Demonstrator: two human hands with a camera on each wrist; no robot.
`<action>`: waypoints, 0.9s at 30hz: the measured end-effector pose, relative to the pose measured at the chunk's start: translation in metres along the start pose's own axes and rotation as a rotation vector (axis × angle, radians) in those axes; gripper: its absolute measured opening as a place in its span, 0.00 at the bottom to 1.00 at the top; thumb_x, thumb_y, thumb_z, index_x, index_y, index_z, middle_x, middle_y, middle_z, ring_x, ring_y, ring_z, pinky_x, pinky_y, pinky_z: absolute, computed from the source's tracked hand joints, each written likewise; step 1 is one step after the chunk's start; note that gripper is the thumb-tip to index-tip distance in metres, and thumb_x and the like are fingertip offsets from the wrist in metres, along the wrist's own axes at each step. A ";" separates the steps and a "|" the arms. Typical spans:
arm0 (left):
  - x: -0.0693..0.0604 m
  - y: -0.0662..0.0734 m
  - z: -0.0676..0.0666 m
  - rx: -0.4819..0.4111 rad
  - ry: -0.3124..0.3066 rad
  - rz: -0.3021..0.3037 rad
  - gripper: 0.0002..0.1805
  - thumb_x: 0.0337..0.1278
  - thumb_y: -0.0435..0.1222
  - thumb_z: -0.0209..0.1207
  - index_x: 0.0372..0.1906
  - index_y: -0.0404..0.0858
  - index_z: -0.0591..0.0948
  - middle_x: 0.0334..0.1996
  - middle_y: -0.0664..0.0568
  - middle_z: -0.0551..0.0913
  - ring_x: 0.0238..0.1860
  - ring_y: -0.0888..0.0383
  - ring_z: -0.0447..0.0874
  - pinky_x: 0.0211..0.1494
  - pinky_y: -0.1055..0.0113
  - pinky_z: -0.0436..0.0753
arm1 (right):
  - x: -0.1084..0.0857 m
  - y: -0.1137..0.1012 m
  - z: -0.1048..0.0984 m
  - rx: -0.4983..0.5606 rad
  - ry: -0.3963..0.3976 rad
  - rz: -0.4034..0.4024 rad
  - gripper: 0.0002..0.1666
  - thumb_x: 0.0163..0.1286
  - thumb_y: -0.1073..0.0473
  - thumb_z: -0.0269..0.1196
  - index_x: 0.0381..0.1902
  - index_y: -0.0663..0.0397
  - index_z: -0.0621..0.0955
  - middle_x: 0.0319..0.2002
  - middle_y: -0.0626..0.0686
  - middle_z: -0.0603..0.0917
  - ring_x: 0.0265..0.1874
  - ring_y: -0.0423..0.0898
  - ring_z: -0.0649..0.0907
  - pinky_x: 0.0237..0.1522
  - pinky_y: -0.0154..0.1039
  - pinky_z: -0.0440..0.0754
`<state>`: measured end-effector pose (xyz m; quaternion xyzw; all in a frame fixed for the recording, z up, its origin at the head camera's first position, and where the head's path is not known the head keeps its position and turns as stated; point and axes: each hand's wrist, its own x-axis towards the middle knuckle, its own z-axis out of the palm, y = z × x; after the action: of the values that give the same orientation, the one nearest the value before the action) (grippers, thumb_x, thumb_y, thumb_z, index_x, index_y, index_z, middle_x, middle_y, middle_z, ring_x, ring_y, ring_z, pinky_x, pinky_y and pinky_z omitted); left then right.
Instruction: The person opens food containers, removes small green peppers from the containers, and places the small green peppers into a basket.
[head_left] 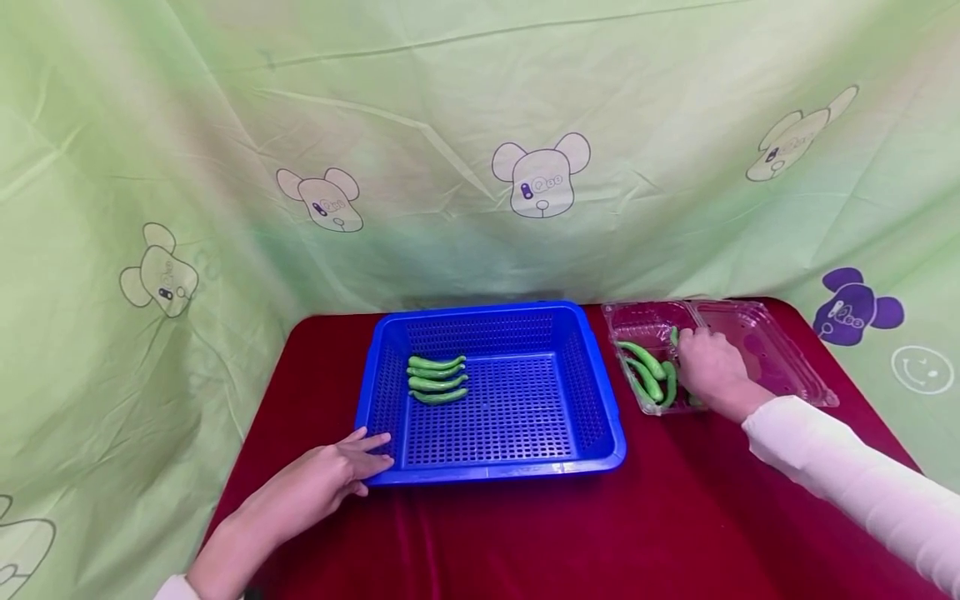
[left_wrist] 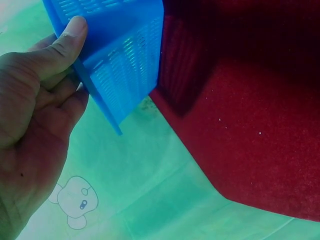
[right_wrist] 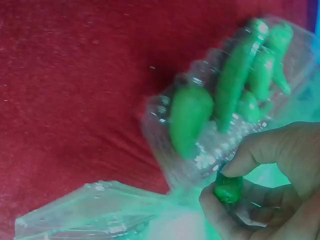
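Note:
My left hand (head_left: 330, 473) grips the near left corner of a blue plastic basket (head_left: 495, 473), thumb on one side of the rim and fingers on the other in the left wrist view. Several curved green peppers (head_left: 438, 385) lie side by side at the basket's left. Over a clear plastic clamshell box (head_left: 611, 312), my right hand (head_left: 708, 364) pinches a green pepper (right_wrist: 228, 191) between thumb and fingers. More green peppers (right_wrist: 235, 75) lie in the box, clearest in the right wrist view. Part of the held pepper is hidden by the hand.
A dark red cloth (head_left: 495, 542) covers the table under the basket and box. The box's open lid (head_left: 780, 350) lies to the right. Pale green curtains (head_left: 450, 233) with cartoon heads hang behind and at both sides.

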<state>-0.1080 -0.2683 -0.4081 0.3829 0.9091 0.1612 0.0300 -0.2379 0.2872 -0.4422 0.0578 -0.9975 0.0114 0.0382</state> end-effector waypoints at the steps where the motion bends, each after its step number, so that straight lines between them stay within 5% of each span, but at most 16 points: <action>1: 0.000 0.000 0.000 0.000 -0.003 0.000 0.26 0.46 0.18 0.70 0.55 0.36 0.88 0.54 0.44 0.89 0.65 0.38 0.81 0.63 0.45 0.82 | 0.001 0.000 -0.002 0.010 0.015 -0.004 0.24 0.58 0.61 0.69 0.38 0.79 0.72 0.35 0.78 0.78 0.33 0.76 0.80 0.29 0.69 0.84; 8: 0.000 0.000 -0.002 -0.003 -0.010 -0.006 0.26 0.46 0.18 0.69 0.54 0.35 0.88 0.55 0.42 0.88 0.64 0.37 0.81 0.63 0.45 0.82 | 0.019 -0.008 -0.038 0.080 0.129 -0.091 0.12 0.50 0.73 0.59 0.34 0.74 0.72 0.28 0.72 0.78 0.26 0.72 0.81 0.26 0.67 0.82; 11: 0.000 0.001 -0.001 -0.004 -0.008 -0.018 0.27 0.46 0.16 0.69 0.55 0.35 0.88 0.55 0.43 0.88 0.65 0.39 0.81 0.64 0.47 0.82 | 0.030 -0.026 -0.061 0.143 0.118 -0.138 0.14 0.52 0.77 0.54 0.39 0.74 0.76 0.31 0.70 0.81 0.27 0.67 0.83 0.28 0.64 0.84; 15: -0.002 0.001 0.001 -0.003 -0.014 -0.028 0.27 0.45 0.16 0.68 0.55 0.35 0.88 0.54 0.44 0.89 0.66 0.39 0.80 0.64 0.47 0.82 | 0.044 -0.064 -0.085 0.192 0.074 -0.204 0.23 0.57 0.80 0.53 0.50 0.71 0.81 0.39 0.69 0.85 0.34 0.64 0.86 0.36 0.60 0.88; 18: -0.003 0.000 0.001 -0.001 -0.014 -0.030 0.27 0.45 0.16 0.68 0.54 0.35 0.88 0.54 0.44 0.89 0.65 0.39 0.81 0.64 0.47 0.82 | 0.055 -0.098 -0.093 0.217 0.046 -0.278 0.22 0.57 0.80 0.55 0.48 0.68 0.83 0.40 0.65 0.87 0.37 0.62 0.87 0.40 0.57 0.90; 24: -0.001 0.000 0.001 0.007 0.001 -0.006 0.27 0.46 0.17 0.69 0.55 0.35 0.87 0.55 0.42 0.88 0.64 0.38 0.81 0.63 0.47 0.83 | 0.070 -0.167 -0.089 0.274 -0.050 -0.502 0.21 0.58 0.79 0.58 0.48 0.63 0.83 0.43 0.59 0.88 0.43 0.57 0.88 0.48 0.49 0.91; 27: 0.000 0.001 0.000 0.006 -0.001 -0.003 0.27 0.45 0.16 0.69 0.55 0.35 0.87 0.54 0.43 0.89 0.65 0.39 0.81 0.63 0.46 0.82 | 0.073 -0.200 -0.079 0.249 -0.051 -0.639 0.18 0.57 0.79 0.58 0.41 0.59 0.84 0.39 0.56 0.87 0.39 0.54 0.88 0.43 0.47 0.91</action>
<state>-0.1074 -0.2679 -0.4081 0.3815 0.9103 0.1581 0.0297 -0.2809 0.0819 -0.3540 0.3719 -0.9206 0.1191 0.0078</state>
